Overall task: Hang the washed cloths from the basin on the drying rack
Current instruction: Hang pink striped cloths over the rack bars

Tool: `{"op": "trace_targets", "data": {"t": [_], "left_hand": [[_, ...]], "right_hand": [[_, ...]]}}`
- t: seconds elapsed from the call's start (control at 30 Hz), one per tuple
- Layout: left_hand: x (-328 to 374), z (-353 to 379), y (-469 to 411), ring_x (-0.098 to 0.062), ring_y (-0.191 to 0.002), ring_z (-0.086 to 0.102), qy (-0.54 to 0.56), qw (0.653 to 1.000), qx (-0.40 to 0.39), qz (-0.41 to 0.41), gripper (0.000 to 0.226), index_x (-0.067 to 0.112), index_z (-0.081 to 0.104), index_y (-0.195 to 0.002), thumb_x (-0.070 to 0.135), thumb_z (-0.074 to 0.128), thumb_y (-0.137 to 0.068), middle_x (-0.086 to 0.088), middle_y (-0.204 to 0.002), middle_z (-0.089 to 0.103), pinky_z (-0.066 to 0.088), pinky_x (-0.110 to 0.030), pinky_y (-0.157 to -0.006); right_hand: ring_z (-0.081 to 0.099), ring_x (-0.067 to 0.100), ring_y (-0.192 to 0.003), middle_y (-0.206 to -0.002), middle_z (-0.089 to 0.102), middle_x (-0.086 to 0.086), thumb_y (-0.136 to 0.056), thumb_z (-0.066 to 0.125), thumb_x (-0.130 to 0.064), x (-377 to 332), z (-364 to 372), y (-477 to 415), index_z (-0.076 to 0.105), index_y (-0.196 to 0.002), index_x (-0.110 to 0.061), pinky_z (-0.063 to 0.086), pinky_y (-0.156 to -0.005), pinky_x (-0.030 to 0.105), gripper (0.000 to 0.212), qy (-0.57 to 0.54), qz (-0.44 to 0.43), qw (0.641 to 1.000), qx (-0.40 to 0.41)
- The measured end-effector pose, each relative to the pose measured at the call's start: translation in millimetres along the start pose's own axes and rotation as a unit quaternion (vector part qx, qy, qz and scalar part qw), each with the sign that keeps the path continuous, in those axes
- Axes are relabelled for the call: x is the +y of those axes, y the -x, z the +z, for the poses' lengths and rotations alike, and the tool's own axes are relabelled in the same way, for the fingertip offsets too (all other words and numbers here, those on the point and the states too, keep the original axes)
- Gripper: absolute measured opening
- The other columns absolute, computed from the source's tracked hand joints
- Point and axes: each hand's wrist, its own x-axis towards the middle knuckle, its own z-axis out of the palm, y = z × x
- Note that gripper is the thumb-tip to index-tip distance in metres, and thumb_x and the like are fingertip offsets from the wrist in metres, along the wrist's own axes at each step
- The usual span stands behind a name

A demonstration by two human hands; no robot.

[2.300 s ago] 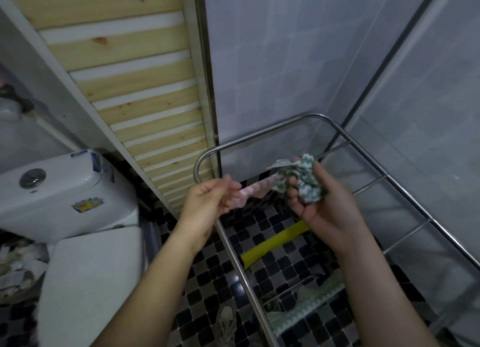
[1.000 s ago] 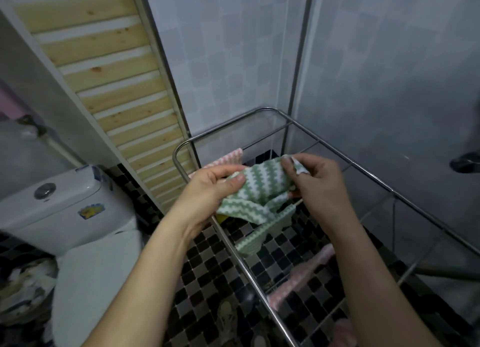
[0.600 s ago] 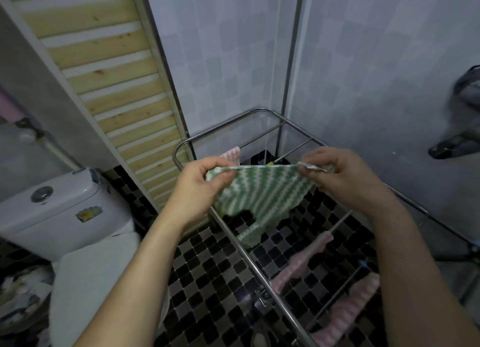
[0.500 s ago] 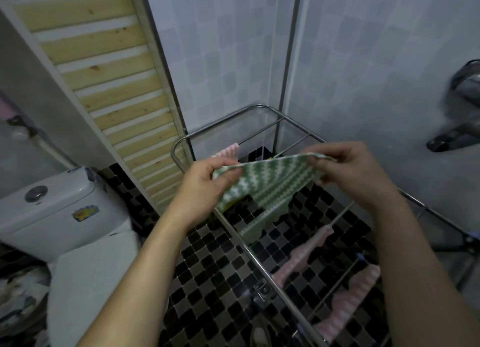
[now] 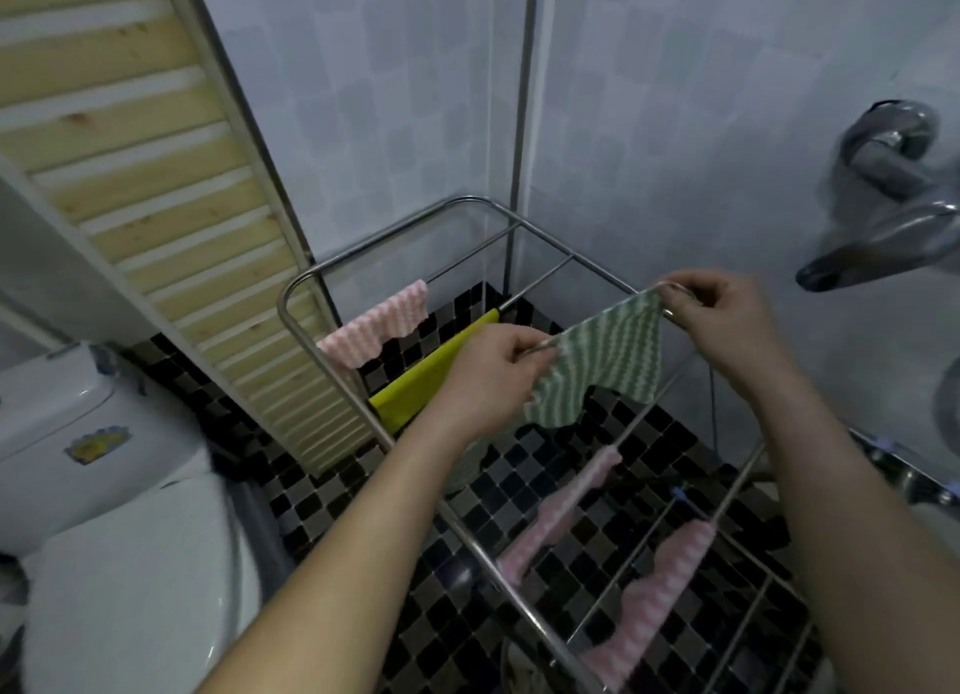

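A green and white zigzag cloth (image 5: 605,366) is stretched out above the steel drying rack (image 5: 296,288). My left hand (image 5: 493,376) pinches its left top corner. My right hand (image 5: 722,319) pinches its right top corner near the rack's far side rail. The cloth's lower edge hangs free between them. On the rack's rungs hang a pink cloth (image 5: 379,324) at the back, a yellow cloth (image 5: 426,381) beside it, and two more pink cloths (image 5: 561,516) (image 5: 660,594) nearer me. The basin is not in view.
A white toilet (image 5: 104,537) stands at the left. A slatted wooden panel (image 5: 171,173) leans against the tiled wall behind the rack. A chrome tap (image 5: 893,194) juts out at the right. The floor has black and grey mosaic tiles (image 5: 322,496).
The bunched green cloth has been unfolded and spread wide between both hands. My hands moved right and further over the rack, towards its far side.
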Motion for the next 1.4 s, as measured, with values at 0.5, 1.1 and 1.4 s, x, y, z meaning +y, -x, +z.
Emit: {"op": "trace_targets", "data": {"t": [0.5, 1.1, 1.4], "left_hand": [[-59, 77, -103, -0.004, -0.061, 0.058, -0.023, 0.993, 0.073, -0.089, 0.016, 0.021, 0.064, -0.084, 0.021, 0.056, -0.097, 0.011, -0.069, 0.062, 0.047, -0.025, -0.064], [-76, 85, -113, -0.014, -0.080, 0.066, -0.254, 0.955, 0.087, -0.123, 0.016, 0.024, 0.069, -0.100, 0.035, 0.067, -0.088, 0.005, -0.090, 0.072, 0.054, -0.030, -0.073], [-78, 94, -113, -0.019, -0.084, 0.066, -0.304, 0.945, 0.101, -0.058, 0.011, 0.016, 0.071, -0.098, 0.020, 0.063, -0.092, -0.003, -0.094, 0.070, 0.056, -0.036, -0.079]], "right_hand": [[0.057, 0.003, -0.039, -0.061, 0.064, 0.006, -0.091, 0.065, -0.018, 105, 23, -86, 0.070, -0.085, -0.009, 0.051, -0.044, 0.019, 0.012, -0.032, 0.182, 0.982, 0.024], [0.067, 0.025, -0.094, -0.096, 0.071, 0.005, -0.082, 0.071, -0.019, 144, 52, -101, 0.068, -0.087, -0.017, 0.051, -0.082, 0.033, 0.007, 0.043, 0.212, 0.976, -0.035], [0.058, 0.017, -0.074, -0.077, 0.061, -0.003, -0.085, 0.066, -0.008, 142, 58, -108, 0.063, -0.089, -0.015, 0.040, -0.067, 0.022, 0.008, 0.090, 0.150, 0.985, 0.000]]}}
